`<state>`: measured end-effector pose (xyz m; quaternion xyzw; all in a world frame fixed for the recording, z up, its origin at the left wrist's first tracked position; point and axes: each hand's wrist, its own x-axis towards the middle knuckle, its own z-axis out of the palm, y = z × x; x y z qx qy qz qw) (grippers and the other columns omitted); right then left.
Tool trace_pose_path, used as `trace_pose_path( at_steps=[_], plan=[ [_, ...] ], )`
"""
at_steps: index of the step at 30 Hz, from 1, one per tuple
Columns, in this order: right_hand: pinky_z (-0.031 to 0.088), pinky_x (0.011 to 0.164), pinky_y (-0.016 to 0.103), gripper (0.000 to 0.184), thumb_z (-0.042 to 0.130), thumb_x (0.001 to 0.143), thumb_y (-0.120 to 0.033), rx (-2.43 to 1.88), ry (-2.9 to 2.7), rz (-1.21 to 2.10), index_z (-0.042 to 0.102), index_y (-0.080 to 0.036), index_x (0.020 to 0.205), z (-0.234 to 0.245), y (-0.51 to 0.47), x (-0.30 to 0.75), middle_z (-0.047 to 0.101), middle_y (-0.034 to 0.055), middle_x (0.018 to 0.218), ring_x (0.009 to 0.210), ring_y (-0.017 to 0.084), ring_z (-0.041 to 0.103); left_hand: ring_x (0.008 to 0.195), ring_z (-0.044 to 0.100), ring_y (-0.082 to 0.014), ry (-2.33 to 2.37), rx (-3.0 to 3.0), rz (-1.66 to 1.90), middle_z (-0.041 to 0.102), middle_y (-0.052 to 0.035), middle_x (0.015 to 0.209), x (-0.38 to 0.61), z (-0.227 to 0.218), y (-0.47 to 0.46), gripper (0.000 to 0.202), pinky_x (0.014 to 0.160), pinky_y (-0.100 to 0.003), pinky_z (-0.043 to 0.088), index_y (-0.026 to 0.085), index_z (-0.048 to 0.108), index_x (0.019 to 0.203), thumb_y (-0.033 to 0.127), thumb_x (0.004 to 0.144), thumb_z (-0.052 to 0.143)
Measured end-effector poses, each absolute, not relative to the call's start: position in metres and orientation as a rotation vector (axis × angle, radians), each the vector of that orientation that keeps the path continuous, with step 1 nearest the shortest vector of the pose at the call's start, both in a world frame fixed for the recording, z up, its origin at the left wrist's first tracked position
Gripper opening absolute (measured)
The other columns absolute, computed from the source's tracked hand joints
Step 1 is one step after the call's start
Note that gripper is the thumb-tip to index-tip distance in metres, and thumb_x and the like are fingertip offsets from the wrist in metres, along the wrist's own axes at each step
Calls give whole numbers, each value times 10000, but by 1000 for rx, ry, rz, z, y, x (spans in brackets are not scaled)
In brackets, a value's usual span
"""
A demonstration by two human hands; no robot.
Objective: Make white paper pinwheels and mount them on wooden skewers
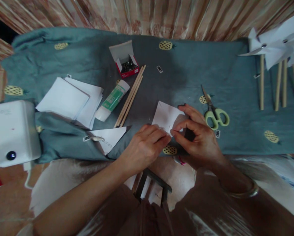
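A square of white paper [164, 113] lies at the near edge of the table, between my two hands. My left hand [147, 144] is closed, its fingers pressed on the paper's lower left side. With thumb and index finger, my right hand [196, 134] pinches the paper near its lower corner, where it bends up a little. Green-handled scissors [217, 117] rest just right of my right hand, blades pointing away. Left of my left hand is a white paper triangle [110, 137] with some marks on it.
Wooden sticks [130, 96], a glue tube [112, 100] and a red box of small dark metal pieces [127, 64] lie left of centre. Farther left are stacked paper sheets [65, 98] and a white device [15, 132]. Several paper pinwheels [275, 44] on sticks lie far right.
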<state>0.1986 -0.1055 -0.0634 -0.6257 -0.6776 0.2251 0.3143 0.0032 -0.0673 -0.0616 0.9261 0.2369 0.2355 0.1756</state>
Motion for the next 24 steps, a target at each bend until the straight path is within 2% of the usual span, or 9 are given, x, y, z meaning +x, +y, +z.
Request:
trace_pose_path(
  at_steps=[5,11,24],
  plan=[
    [332,1148,552,66,658,821,-214,-1656,-1786,586,631,-266,790,-64,-106,199,580,34,1361,1405,295,391,877,600,-191,672,2628,664,688,-62,910,3,-61,-68,114,772,-330,489,121,650,949,152,934,541],
    [346,1122,557,47,644,833,-228,-1645,-1772,591,649,-215,787,-62,-106,197,605,93,1330,1362,303,445,877,601,-185,653,2621,698,690,-60,904,4,-61,-68,119,769,-321,491,121,654,939,154,936,540],
    [348,1118,561,53,655,835,-241,-1644,-1767,596,638,-249,785,-63,-106,196,636,63,1232,1285,291,513,894,614,-175,705,2527,684,692,-55,911,4,-66,-71,133,795,-327,500,149,657,978,165,946,529]
  ],
)
